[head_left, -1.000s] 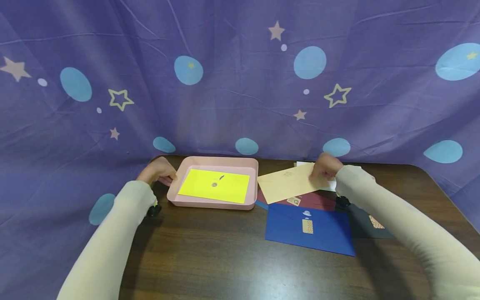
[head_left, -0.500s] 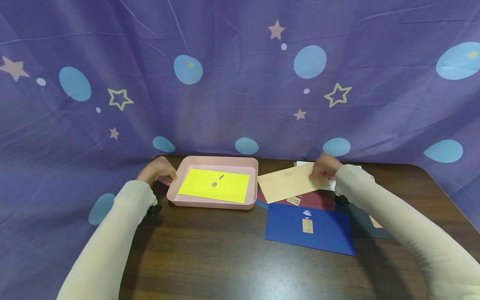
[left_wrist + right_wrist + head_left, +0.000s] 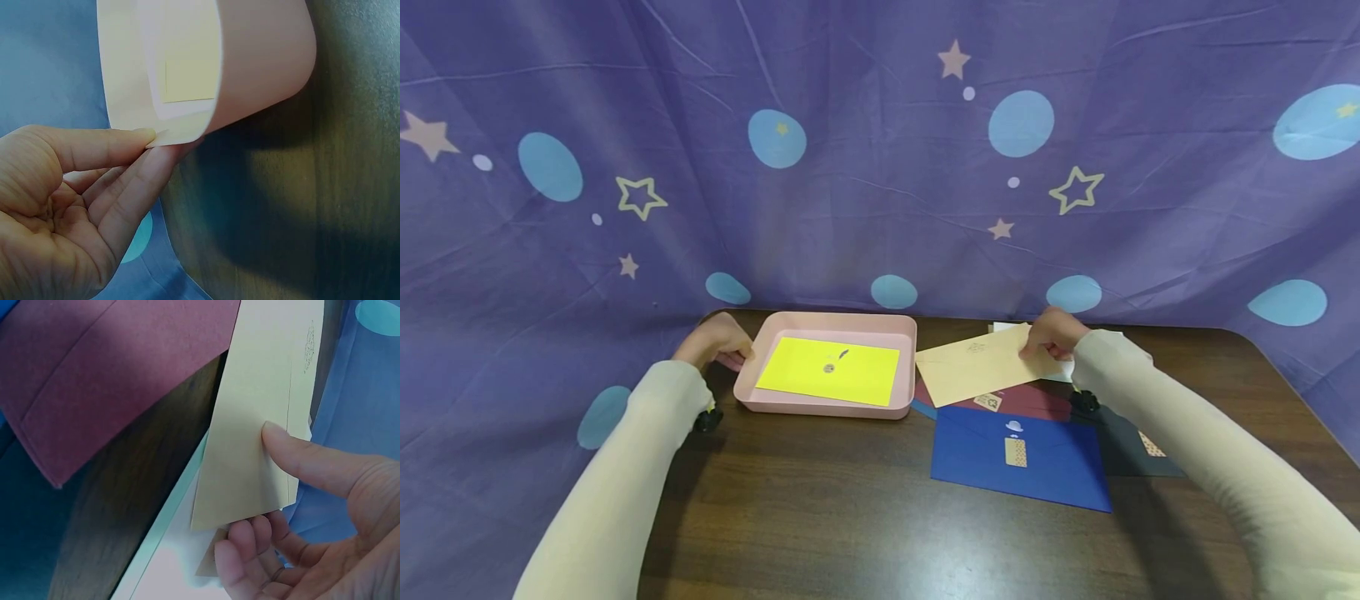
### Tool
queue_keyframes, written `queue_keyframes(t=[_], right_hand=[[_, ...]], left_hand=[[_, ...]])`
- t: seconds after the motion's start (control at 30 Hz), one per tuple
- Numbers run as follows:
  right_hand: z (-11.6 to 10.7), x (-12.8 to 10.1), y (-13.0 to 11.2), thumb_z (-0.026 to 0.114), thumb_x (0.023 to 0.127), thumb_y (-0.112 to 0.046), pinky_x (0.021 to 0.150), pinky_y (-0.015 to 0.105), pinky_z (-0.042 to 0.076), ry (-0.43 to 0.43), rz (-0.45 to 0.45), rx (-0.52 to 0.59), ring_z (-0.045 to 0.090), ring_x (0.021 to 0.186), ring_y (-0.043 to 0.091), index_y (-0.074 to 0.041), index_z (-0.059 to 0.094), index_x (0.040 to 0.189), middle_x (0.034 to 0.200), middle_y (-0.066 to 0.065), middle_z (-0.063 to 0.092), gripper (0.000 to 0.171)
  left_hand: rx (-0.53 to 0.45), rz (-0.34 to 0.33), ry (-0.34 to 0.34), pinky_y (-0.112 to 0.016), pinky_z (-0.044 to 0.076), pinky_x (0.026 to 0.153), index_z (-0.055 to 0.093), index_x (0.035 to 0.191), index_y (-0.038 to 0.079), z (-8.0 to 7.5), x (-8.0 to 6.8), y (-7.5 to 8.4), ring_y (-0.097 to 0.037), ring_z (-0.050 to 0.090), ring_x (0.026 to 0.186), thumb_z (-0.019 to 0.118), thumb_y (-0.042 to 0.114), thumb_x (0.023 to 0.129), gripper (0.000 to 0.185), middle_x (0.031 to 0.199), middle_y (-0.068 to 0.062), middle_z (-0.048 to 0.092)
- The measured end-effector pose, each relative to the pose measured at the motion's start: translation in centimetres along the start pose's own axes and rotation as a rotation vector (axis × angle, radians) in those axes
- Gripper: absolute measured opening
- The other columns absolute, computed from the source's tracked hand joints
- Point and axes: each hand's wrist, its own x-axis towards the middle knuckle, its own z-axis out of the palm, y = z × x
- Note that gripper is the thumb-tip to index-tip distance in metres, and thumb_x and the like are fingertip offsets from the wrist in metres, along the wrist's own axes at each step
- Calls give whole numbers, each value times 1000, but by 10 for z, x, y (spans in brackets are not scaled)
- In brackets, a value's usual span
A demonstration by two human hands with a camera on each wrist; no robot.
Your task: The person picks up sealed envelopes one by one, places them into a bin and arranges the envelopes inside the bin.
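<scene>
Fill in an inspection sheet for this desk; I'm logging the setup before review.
Surface: dark wooden table, bare wood in front.
Job's things: tan paper envelope lifted at its right edge; pink plastic tray holding a yellow envelope.
Clutter: blue envelope, maroon envelope, dark envelope, white paper overlapping beside the tray.
Grippers: left hand pinches the tray's rim; right hand pinches the tan envelope between thumb and fingers.
Cables: nothing seen.
Surroundings: purple cloth backdrop with stars and blue dots.

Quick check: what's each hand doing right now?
Left hand: pinches the pink tray at its corner.
Right hand: pinches the tan envelope.
</scene>
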Motion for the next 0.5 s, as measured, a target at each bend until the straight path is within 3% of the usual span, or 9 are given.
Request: queue_keyframes(t=[0.23,0.5], right_hand=[[-4,2,2,77,85,-5,50,24,26,-29,6,18,25,51,10,-21,34,55,54,-2,29,54],[-13,7,5,74,90,-7,63,27,48,-44,66,-24,46,63,13,-8,54,75,64,-1,46,25]], left_hand=[[-40,33,-27,-23,64,58,59,76,-3,0,-8,2,-8,63,52,62,-9,84,10,63,-3,58],[-43,26,-24,-24,65,59,59,76,-3,0,-6,1,-8,64,53,62,-9,85,11,65,-4,59]])
